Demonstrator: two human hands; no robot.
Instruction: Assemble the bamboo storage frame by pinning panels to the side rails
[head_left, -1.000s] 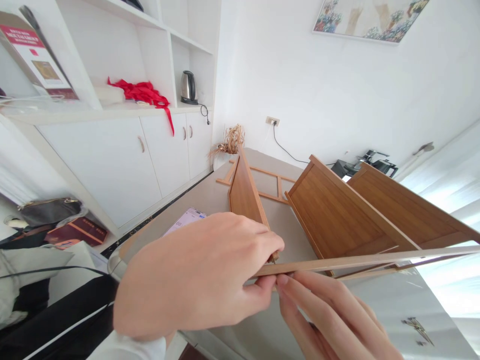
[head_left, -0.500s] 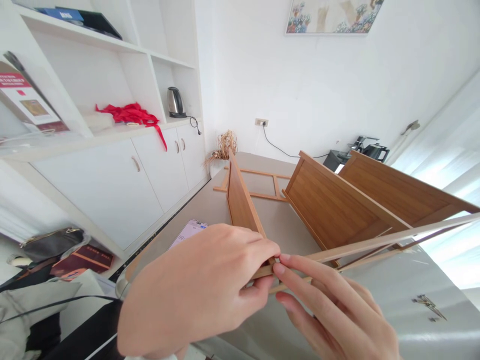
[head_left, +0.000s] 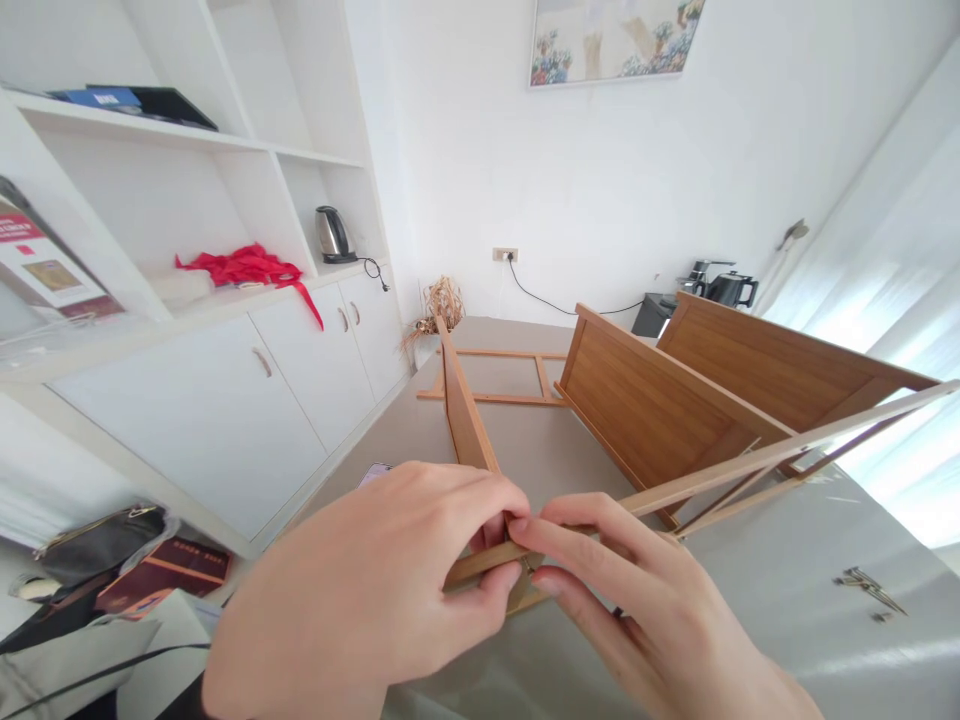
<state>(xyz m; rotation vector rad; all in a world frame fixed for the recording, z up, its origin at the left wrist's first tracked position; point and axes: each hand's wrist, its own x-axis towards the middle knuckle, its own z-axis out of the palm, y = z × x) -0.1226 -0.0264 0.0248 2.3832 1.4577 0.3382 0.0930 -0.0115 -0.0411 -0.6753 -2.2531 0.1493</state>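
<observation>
My left hand point(head_left: 390, 590) is closed around the end of a narrow wooden rail point(head_left: 480, 563), where it meets the near edge of an upright wooden panel point(head_left: 466, 425). My right hand point(head_left: 637, 590) is at the same corner, thumb and forefinger pinching a small metal screw point(head_left: 529, 566) against the rail's outer face. Most of the screw is hidden by the fingertips. Beyond my right hand the frame's long rail point(head_left: 720, 470) runs to the right, joining two more upright panels, a middle panel point(head_left: 667, 400) and a far panel point(head_left: 787, 360).
Several loose screws point(head_left: 870, 590) lie on the grey table point(head_left: 795, 620) at the right. Another wooden frame point(head_left: 510, 398) lies flat behind the panels. A phone point(head_left: 375, 472) is partly hidden behind my left hand. A black kettle point(head_left: 731, 290) stands at the back right.
My right hand has closed in on the corner, its fingers now pinched at the rail with the screw showing. My left hand keeps its grip. The view has shifted slightly.
</observation>
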